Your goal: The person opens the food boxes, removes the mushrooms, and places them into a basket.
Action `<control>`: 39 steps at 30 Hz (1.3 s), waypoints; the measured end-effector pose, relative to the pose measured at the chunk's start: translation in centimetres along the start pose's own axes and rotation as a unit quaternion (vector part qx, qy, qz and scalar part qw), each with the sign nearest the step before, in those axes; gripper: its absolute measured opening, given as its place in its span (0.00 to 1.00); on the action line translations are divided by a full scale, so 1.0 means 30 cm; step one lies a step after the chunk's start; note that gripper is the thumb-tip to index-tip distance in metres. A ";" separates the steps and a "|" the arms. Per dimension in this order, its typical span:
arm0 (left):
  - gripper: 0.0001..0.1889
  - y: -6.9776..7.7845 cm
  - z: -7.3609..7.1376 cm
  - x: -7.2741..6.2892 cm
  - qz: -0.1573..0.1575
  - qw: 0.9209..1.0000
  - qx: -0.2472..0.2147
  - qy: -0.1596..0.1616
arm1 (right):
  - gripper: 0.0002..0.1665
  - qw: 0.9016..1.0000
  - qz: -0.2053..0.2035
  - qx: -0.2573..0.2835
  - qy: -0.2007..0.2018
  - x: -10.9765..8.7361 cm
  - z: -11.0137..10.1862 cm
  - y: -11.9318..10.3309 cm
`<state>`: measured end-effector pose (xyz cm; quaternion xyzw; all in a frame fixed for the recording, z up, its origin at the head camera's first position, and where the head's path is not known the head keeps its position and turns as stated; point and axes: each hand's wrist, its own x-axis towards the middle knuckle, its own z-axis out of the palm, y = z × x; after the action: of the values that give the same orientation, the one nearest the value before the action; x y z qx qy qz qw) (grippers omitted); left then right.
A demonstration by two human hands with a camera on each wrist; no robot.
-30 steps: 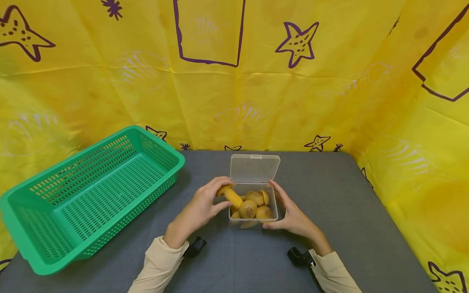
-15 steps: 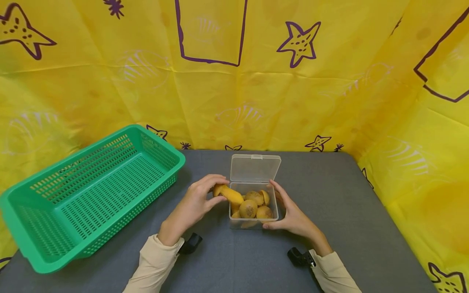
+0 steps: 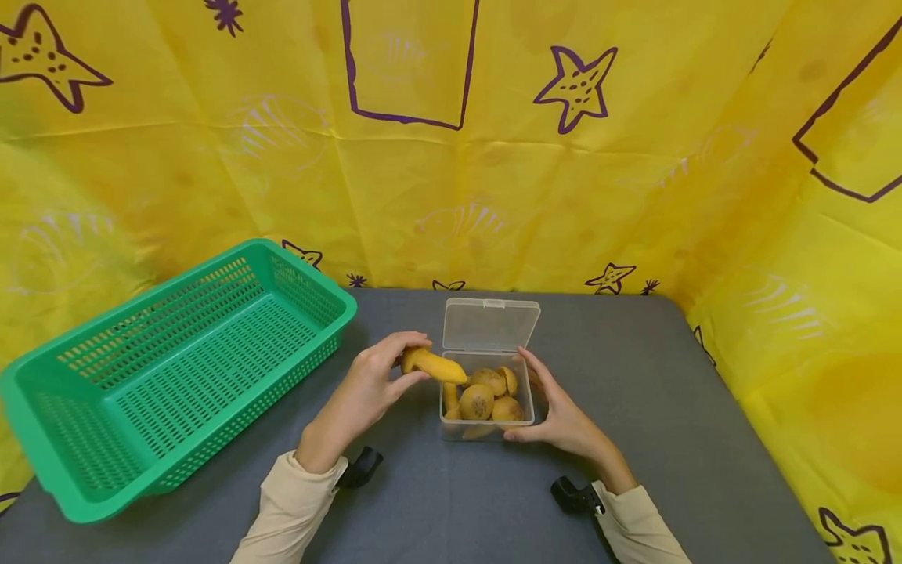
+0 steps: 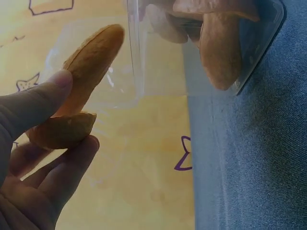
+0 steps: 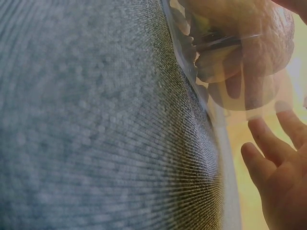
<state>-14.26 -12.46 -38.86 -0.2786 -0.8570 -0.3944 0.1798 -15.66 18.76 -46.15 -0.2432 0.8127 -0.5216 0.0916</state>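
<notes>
My left hand (image 3: pixel 362 388) pinches a yellow-brown mushroom (image 3: pixel 440 368) by its cap, thumb on one side and fingers on the other. Its thick stem points right, over the left rim of a clear plastic box (image 3: pixel 486 424). In the left wrist view the whole mushroom (image 4: pixel 93 62) shows, cap low and stem up. Inside the box lie several more mushrooms (image 3: pixel 477 402), caps mostly upward. My right hand (image 3: pixel 560 411) holds the box's right side, thumb at the front corner and index finger at the back one. Through the right wrist view, fingers (image 5: pixel 268 143) lie along the clear wall.
The box's hinged lid (image 3: pixel 491 325) stands raised at the back. A long green perforated basket (image 3: pixel 211 376) sits at the left on the grey cloth-covered table (image 3: pixel 634 368). A yellow patterned curtain (image 3: pixel 395 196) hangs behind and along the sides.
My left hand has drawn left and slightly back with the mushroom, lifting its stem out from among the others and levelling it. My right hand and the box have stayed in place.
</notes>
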 end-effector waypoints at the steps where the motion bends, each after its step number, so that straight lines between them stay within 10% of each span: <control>1: 0.21 0.000 -0.001 -0.002 -0.001 1.000 0.004 0.001 | 0.71 1.000 0.001 0.000 0.000 0.000 0.002 0.000; 39: 0.16 -0.082 -0.264 -0.115 -0.061 0.985 0.091 0.130 | 0.71 1.000 0.001 0.003 0.003 0.000 0.005 0.004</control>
<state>-12.39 -21.08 -37.14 -0.1545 -0.8743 -0.3576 0.2898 -15.64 18.66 -46.32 -0.2409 0.8114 -0.5248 0.0901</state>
